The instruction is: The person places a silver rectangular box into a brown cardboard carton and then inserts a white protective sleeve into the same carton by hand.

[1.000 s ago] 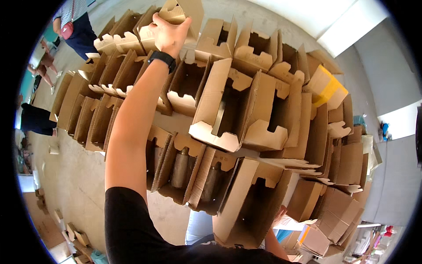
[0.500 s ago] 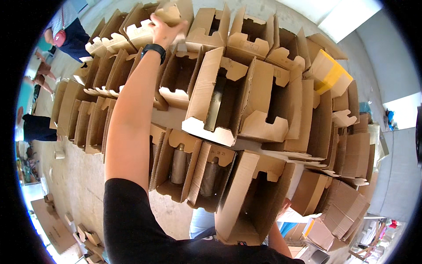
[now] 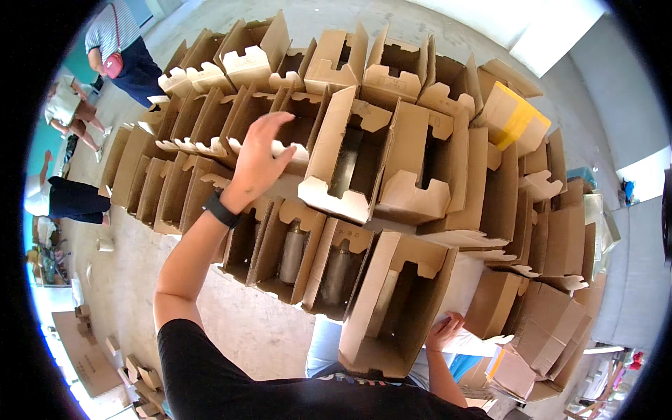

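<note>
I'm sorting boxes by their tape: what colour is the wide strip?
Yellow; the tape shows in the head view.

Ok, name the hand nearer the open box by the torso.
Right: the right hand is beside the open box, on its right; the left hand is ahead-left, farther away.

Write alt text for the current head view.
A person's open, empty left hand hangs over rows of open cardboard boxes, while the right hand is beside the nearest box. Two of the boxes clearly hold gray bottle-shaped objects. Other people are in the left background.
</note>
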Tool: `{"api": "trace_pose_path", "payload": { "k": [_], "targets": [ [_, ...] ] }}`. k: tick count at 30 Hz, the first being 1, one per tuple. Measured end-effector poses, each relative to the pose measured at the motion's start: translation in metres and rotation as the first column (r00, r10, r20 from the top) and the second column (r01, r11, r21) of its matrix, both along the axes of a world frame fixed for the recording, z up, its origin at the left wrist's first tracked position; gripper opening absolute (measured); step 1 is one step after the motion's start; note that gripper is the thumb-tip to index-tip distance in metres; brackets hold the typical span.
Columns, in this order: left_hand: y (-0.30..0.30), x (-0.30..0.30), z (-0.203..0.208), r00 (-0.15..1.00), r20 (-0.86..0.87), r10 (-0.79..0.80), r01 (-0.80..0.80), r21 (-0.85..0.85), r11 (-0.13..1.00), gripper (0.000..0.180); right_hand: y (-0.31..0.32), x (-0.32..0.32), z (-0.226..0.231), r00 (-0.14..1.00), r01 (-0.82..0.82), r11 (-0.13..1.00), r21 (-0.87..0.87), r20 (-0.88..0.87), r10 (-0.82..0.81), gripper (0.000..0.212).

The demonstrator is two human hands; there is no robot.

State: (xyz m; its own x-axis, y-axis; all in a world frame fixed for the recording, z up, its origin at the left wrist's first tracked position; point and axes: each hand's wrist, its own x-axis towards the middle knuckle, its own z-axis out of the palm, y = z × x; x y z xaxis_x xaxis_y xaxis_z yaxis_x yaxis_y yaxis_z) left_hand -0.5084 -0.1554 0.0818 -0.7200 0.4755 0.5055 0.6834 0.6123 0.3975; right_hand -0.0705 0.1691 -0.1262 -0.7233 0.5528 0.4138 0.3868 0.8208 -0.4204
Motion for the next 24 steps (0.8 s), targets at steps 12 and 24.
{"api": "trace_pose_path", "payload": {
  "k": [12, 24],
  "targets": [
    [-0.001, -0.015, -0.048, 0.986, -0.154, 0.060, -0.147, -0.645, 0.750, 0.032, 0.000, 0.009, -0.002, 1.000, 0.014, 0.993, -0.117, -0.011, -0.015, 0.034],
    [-0.010, 0.142, 0.146, 0.775, -0.586, 0.236, -0.254, 0.052, 0.966, 0.015, 0.003, 0.014, -0.006, 0.999, 0.011, 0.983, -0.183, -0.032, -0.017, 0.036]
  ]
}}
